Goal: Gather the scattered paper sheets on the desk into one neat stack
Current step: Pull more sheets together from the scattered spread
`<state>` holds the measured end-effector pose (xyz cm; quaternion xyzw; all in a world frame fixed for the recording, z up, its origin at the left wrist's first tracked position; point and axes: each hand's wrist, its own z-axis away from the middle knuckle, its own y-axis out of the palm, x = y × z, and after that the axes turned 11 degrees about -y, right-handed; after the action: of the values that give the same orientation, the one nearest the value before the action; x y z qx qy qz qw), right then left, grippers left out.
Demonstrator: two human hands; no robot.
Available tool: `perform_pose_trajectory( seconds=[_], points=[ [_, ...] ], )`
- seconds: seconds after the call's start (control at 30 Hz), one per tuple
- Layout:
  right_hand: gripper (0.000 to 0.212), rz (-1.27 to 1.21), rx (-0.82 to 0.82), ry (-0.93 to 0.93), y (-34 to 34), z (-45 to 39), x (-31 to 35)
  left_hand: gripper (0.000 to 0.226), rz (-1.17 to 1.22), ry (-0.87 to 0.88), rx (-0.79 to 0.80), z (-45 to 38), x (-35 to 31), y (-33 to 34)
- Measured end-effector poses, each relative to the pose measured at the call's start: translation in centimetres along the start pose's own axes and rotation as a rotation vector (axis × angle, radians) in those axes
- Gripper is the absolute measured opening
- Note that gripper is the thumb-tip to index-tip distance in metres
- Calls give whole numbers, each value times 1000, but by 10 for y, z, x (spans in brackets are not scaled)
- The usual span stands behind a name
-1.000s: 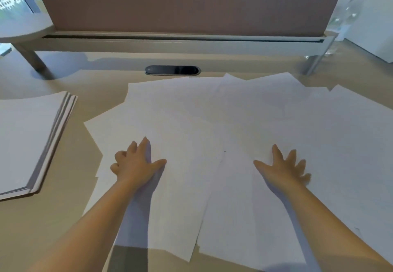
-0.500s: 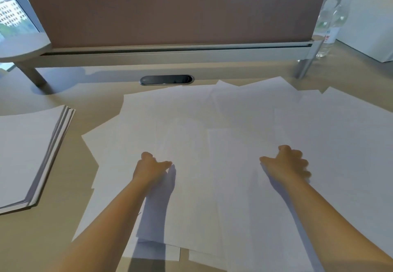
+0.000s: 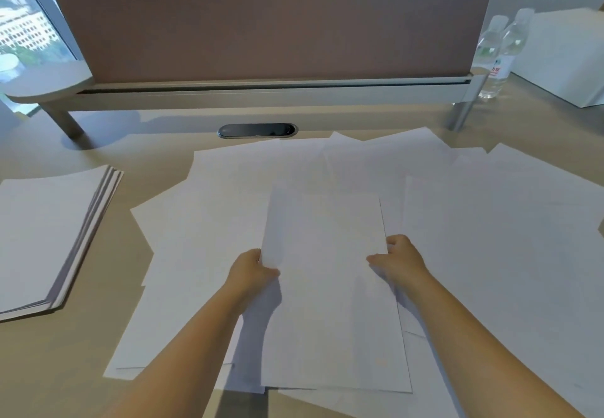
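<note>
While loose paper sheets [image 3: 490, 237] lay fanned across the desk [image 3: 49, 368], a small gathered stack [image 3: 330, 286] sat at the middle. The left hand [image 3: 251, 270] and right hand [image 3: 400, 259] pinched its side edges, fingers curled; squaring those edges evenly before adding more would probably serve best.

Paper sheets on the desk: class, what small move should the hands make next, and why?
Probably square up the centre bundle that the left hand and right hand grip by its side edges, since loose sheets lie fanned out around and beneath it.
</note>
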<state>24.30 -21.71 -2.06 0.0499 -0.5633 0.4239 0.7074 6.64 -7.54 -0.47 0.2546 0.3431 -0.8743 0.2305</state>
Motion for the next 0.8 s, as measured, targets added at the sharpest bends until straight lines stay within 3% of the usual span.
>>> perform_pose_trajectory(
  seconds=[0.07,0.13,0.27,0.43,0.5,0.57,0.67,0.77,0.8],
  points=[
    [51,-92,10,2,3,0,2,13,16,76,-68,-1,1,-4],
    [61,-135,15,5,1,-3,3,22,67,135,-125,-2,1,-11],
    [67,-152,9,23,-1,-6,6,17,123,153,-183,-8,1,-25],
    [55,-158,16,-1,6,-15,8,22,230,125,-318,-22,0,-40],
    [40,-154,16,-13,10,-21,12,22,270,117,-344,-27,-3,-46],
    [13,-153,27,-15,18,-27,19,21,306,111,-345,-31,-7,-52],
    [29,-172,118,-16,35,-29,38,18,359,99,-305,-39,-9,-63],
    [16,-254,231,-30,52,-28,56,17,424,91,-181,-46,-11,-77],
    [21,-266,252,-50,57,-30,59,19,426,91,-140,-49,-11,-80]
  ],
)
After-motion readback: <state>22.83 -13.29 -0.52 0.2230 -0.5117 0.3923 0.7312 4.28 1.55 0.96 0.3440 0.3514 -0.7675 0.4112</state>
